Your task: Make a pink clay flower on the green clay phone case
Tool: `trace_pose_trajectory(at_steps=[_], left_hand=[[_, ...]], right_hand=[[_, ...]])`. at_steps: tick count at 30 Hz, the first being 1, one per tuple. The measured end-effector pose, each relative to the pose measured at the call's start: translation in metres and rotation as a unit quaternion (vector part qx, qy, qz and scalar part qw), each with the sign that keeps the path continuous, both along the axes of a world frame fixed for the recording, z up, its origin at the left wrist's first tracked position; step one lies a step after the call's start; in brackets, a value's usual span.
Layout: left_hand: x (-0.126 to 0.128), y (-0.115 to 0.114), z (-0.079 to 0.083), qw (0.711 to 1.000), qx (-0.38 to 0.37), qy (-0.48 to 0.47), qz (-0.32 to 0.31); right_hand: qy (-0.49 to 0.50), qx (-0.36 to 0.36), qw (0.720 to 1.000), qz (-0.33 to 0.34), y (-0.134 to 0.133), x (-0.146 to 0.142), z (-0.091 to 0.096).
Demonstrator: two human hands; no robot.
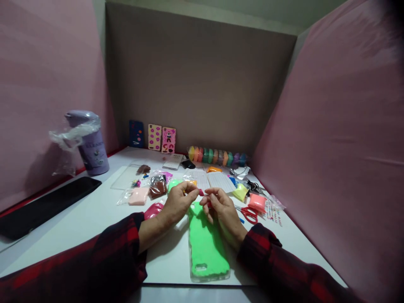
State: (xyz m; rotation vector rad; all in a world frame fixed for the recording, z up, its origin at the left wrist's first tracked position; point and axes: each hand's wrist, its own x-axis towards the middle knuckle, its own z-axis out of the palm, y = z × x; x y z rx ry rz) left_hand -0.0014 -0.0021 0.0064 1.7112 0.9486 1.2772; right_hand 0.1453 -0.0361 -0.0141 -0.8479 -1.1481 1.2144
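My left hand (180, 205) pinches a small piece of dark pink clay (201, 192) between thumb and forefinger. Close beside it, my right hand (222, 210) has its fingers curled and pressed together, and more dark pink clay shows at its fingertips. Both hands are held over the top end of a phone case (208, 248) spread with bright green clay, its clear rim showing around the edges. The case lies on the white table near the front edge, partly covered by my right hand. Left of it, a bag of pink clay (153, 210) sits partly behind my left wrist.
Bagged clay in brown (158, 186), peach (139, 196), yellow (240, 192) and coral (257, 203) surrounds an open notebook (217, 181). Red-handled scissors (250, 215) lie right. Decorated phone cases (154, 137) lean at the back. A purple tumbler (93, 147) and black phone-like slab (47, 206) are left.
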Motion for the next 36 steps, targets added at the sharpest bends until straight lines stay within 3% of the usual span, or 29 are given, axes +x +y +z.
trace_pose_trajectory(at_steps=[12,20,36], left_hand=[[-0.001,-0.001,0.002,0.999,-0.011,-0.004,-0.053],[-0.001,0.0,0.002,0.997,-0.042,-0.014,-0.07],[0.0,0.005,-0.009,0.984,-0.116,-0.07,-0.112]], right_hand=[[-0.118,0.053,0.989,-0.074,0.003,0.004,-0.006],[-0.17,0.079,0.978,-0.087,-0.003,0.003,-0.001],[-0.124,0.094,0.984,-0.088,-0.003,0.001,-0.003]])
